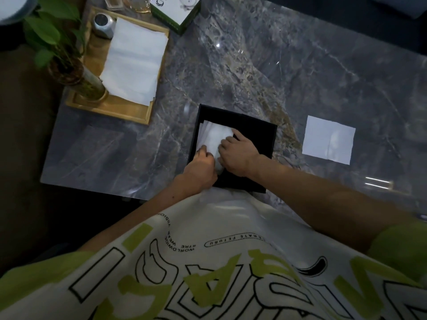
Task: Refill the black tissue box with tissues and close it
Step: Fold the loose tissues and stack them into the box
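The black tissue box (251,125) lies open near the table's front edge, with a white stack of tissues (213,137) inside its left half. My left hand (199,170) grips the stack's near left corner. My right hand (235,154) presses on the stack's right side, fingers curled over the tissues. The near part of the stack is hidden between my hands. No lid is seen apart from the box.
A single white tissue (328,139) lies flat on the marble table (254,65) to the right. A wooden tray (108,109) at the back left holds more tissues (134,58), a metal jar (104,24) and a plant vase (90,86). A green-white carton (178,10) stands behind.
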Motion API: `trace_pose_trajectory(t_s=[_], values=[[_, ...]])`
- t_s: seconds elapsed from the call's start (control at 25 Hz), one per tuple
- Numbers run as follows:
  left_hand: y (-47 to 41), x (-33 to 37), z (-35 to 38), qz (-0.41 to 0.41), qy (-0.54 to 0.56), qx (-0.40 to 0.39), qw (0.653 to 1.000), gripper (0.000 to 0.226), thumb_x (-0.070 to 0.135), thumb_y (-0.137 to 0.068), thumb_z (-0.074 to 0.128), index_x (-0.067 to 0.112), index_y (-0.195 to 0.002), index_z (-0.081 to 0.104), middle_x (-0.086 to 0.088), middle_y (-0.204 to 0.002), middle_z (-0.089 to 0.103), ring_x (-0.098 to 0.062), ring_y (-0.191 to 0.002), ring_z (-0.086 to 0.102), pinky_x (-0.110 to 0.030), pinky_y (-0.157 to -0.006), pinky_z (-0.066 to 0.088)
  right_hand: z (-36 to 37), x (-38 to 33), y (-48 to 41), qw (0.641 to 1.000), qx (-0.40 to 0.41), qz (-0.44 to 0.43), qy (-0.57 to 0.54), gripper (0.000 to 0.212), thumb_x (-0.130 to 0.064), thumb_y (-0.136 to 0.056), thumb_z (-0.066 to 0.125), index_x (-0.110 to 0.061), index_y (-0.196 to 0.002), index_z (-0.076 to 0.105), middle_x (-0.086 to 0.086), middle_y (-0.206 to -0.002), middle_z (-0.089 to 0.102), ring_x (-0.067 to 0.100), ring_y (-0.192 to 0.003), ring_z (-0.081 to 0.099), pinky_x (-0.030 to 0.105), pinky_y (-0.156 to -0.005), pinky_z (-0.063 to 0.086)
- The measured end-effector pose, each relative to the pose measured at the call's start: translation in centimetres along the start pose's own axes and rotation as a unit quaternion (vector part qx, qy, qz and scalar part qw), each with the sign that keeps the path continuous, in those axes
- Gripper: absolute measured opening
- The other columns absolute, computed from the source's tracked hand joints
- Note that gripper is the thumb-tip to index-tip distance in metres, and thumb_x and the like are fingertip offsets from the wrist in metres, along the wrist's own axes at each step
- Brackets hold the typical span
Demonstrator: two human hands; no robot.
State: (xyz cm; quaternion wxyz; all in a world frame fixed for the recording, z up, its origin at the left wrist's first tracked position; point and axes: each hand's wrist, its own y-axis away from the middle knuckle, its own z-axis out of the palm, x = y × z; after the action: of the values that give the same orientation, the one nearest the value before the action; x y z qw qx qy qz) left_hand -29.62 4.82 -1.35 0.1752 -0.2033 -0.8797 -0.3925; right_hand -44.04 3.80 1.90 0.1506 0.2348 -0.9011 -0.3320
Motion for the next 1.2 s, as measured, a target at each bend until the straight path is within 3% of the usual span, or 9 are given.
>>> trace_pose_trajectory(t_s=[0.16,0.32,0.48,0.6,0.72,0.84,0.92,1.04,1.2], values=[[-0.3,-0.1,-0.4,-0.005,0.006,-0.014,1.000,0.050,0.012,-0.088,0.052,-0.012,-0.130,0.040,-0.031,-0.154,0.014,-0.042,-0.142,0.021,-0.041,-0.114,0.024,0.1,0.1,-0.1,1.000,-0.002,0.002,-0.004,0.044,-0.036,-0.102,0.034,-0.010,-0.130,0.056,0.012,-0.134,0.054,0.030,-0.128,0.045,0.047,-0.122,0.004],[0.1,0.2,-1.0,0.000,-0.003,-0.007,1.000,0.049,0.012,-0.090,0.050,-0.008,-0.134,0.040,-0.029,-0.154,0.017,-0.040,-0.142,0.023,-0.040,-0.114,0.023,0.9,1.1,0.4,0.989,0.081,-0.008,-0.127,0.045,-0.031,-0.100,0.041,-0.003,-0.135,0.052,0.018,-0.147,0.044,0.032,-0.139,0.034,0.040,-0.120,0.012],[0.3,2.4,-2.3,0.018,0.065,0.106,0.992,0.049,0.012,-0.092,0.049,0.004,-0.140,0.042,-0.016,-0.149,0.035,-0.032,-0.134,0.039,-0.037,-0.108,0.036,3.2,4.7,3.2,0.931,0.216,0.040,-0.290,0.048,-0.020,-0.098,0.049,0.003,-0.140,0.046,0.021,-0.151,0.039,0.033,-0.141,0.035,0.035,-0.118,0.021],[-0.9,7.0,-3.0,0.056,0.095,0.191,0.975,0.042,0.013,-0.092,0.051,0.007,-0.134,0.050,-0.012,-0.135,0.051,-0.025,-0.124,0.050,-0.031,-0.104,0.038,6.7,8.7,6.5,0.890,0.248,0.104,-0.369,0.048,-0.017,-0.096,0.052,0.003,-0.140,0.047,0.022,-0.146,0.044,0.035,-0.134,0.043,0.038,-0.113,0.031],[-3.0,13.3,-2.6,0.094,0.134,0.192,0.968,0.036,0.014,-0.091,0.054,0.010,-0.126,0.056,-0.012,-0.124,0.057,-0.023,-0.113,0.057,-0.030,-0.097,0.046,11.1,13.0,10.5,0.854,0.263,0.160,-0.420,0.044,-0.012,-0.094,0.053,0.001,-0.136,0.049,0.022,-0.138,0.049,0.039,-0.124,0.047,0.041,-0.102,0.039],[-6.1,19.3,-0.3,0.120,0.136,0.150,0.972,0.033,0.016,-0.089,0.057,0.012,-0.122,0.058,-0.009,-0.116,0.061,-0.018,-0.104,0.059,-0.015,-0.087,0.040,15.9,17.4,14.0,0.829,0.242,0.235,-0.446,0.049,-0.018,-0.096,0.052,-0.004,-0.142,0.043,0.019,-0.144,0.044,0.037,-0.131,0.041,0.041,-0.104,0.038],[-8.3,22.3,1.4,0.063,0.155,0.133,0.977,0.036,0.016,-0.087,0.059,0.011,-0.123,0.057,-0.008,-0.116,0.064,-0.017,-0.101,0.061,-0.017,-0.086,0.044,18.6,20.0,15.5,0.817,0.214,0.278,-0.457,0.055,-0.023,-0.096,0.051,-0.006,-0.147,0.037,0.018,-0.150,0.037,0.035,-0.136,0.036,0.041,-0.109,0.035],[-11.2,25.3,3.7,-0.040,0.188,0.143,0.971,0.042,0.017,-0.084,0.065,0.007,-0.123,0.052,-0.012,-0.114,0.064,-0.026,-0.103,0.063,-0.034,-0.091,0.052,21.8,22.6,17.2,0.797,0.202,0.311,-0.477,0.061,-0.025,-0.096,0.053,-0.005,-0.149,0.031,0.021,-0.152,0.032,0.037,-0.138,0.034,0.041,-0.114,0.030],[-13.6,27.6,5.7,-0.107,0.210,0.178,0.955,0.057,0.027,-0.079,0.074,0.004,-0.123,0.048,-0.013,-0.116,0.062,-0.025,-0.102,0.062,-0.031,-0.083,0.050,24.8,24.2,18.3,0.785,0.169,0.338,-0.491,0.065,-0.030,-0.096,0.055,-0.010,-0.150,0.026,0.019,-0.154,0.029,0.038,-0.138,0.034,0.046,-0.110,0.034]])
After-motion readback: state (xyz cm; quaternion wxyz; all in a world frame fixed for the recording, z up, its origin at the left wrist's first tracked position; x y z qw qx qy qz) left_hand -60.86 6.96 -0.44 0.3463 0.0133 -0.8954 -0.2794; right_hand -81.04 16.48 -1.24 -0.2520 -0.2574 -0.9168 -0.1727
